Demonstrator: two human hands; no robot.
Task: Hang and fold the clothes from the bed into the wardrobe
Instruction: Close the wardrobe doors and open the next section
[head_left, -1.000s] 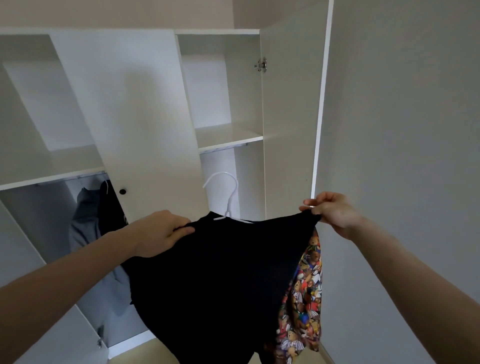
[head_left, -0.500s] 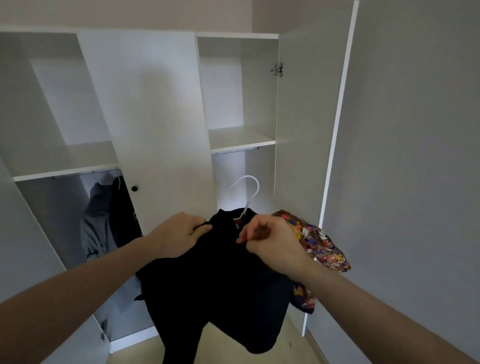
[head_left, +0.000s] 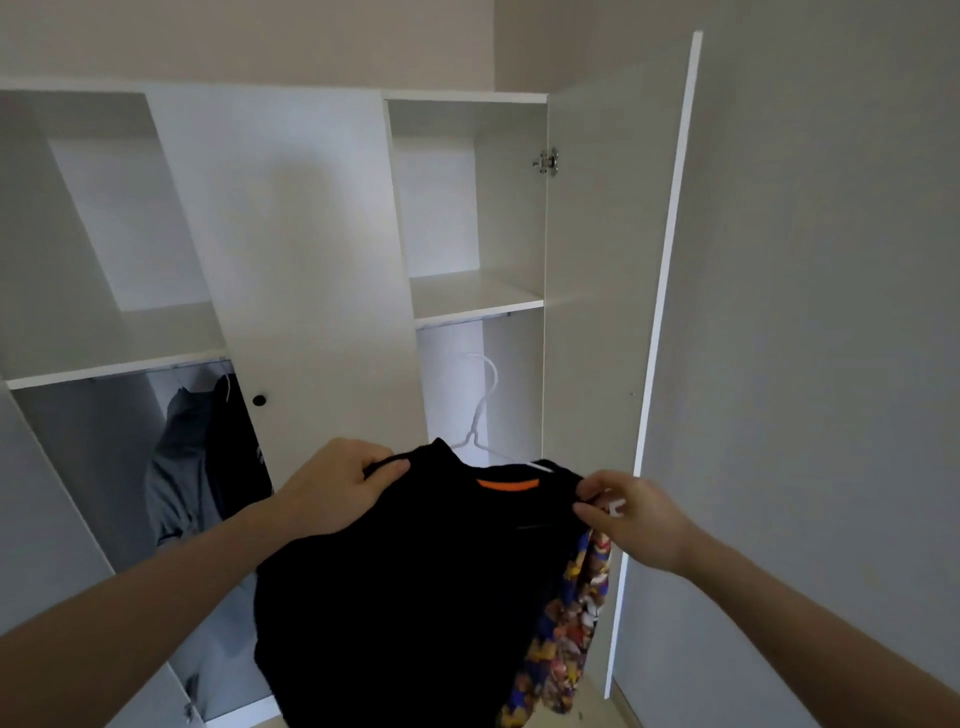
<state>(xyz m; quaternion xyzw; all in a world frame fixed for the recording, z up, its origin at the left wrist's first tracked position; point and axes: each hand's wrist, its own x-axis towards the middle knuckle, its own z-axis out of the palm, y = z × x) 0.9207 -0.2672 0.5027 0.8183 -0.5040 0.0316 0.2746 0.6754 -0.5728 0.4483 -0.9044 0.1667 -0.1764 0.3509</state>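
Spreading black shirt (head_left: 415, 561) on white hanger (head_left: 480, 410) before wardrobe (head_left: 291, 249); left hand (head_left: 332, 488) grips left shoulder; right hand (head_left: 631, 512), at collar half-second ago, now pinches right shoulder; ready for rail.

Two bare forearms, no sleeves in view. No rings, watch or bracelet on left hand (head_left: 337, 488) or right hand (head_left: 636, 514).

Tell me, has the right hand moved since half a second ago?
Yes. The right hand has moved rightward, from the collar beside the white hanger hook out to the black shirt's shoulder, toward the open door edge.
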